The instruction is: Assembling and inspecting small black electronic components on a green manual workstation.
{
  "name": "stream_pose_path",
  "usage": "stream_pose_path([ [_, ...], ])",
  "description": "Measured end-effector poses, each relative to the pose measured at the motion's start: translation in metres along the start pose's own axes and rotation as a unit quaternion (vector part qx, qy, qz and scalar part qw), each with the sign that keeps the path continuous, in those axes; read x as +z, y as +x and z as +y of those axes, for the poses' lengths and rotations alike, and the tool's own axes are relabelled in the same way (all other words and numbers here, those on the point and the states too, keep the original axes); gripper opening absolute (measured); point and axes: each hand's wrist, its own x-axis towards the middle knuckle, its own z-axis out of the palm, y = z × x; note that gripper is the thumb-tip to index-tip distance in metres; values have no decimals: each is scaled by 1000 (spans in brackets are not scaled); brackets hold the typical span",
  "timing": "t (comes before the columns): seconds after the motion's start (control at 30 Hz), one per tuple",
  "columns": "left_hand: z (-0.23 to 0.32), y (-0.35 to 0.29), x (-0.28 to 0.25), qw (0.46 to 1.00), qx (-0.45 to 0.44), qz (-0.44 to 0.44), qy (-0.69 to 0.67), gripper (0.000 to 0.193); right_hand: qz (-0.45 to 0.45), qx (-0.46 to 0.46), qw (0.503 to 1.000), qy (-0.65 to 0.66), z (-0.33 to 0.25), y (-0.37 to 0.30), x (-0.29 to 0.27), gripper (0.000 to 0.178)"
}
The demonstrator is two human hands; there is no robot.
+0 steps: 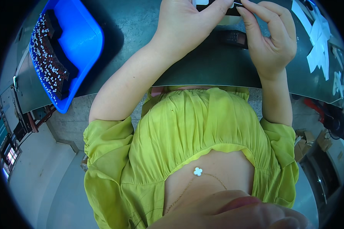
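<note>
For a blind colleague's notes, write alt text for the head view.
The left hand and right hand hold a small black and white piece at the upper edge, over a green table. A black keypad device lies nearby; a blue tray of dark, white-dotted strips stands left, white scraps right.

A dark green tabletop (206,71) carries a blue tray (79,34) well left of the left hand (189,23), a black keypad device (233,37) near the right hand (273,32), and white strips (321,38) to that hand's right.
</note>
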Motion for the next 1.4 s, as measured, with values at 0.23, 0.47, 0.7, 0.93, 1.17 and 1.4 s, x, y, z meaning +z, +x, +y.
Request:
stream_pose_path([
  [0.23, 0, 0, 0, 1000, 7, -14, -7, 86, 40, -63, 997, 14, 2, -1, 4, 24],
  [0.47, 1, -2, -3, 1000, 11, -4, 4, 85, 155, 24, 961, 226, -11, 3, 9, 34],
  [0.7, -2, 0, 1, 1000, 9, -9, 16, 84, -21, -70, 996, -59, 6, -4, -8, 22],
  [0.93, 1, 1, -22, 997, 25, 9, 68, 45, -59, -106, 993, -14, -2, -10, -17, 21],
  [1.17, 17, 14, -17, 895, 217, -186, 343, 30, -36, 293, 902, 315, 22, -32, -66, 32],
  [1.4, 11, -2, -17, 805, 106, -326, 484, 41, -193, 310, 906, 215, -21, -30, -49, 108],
])
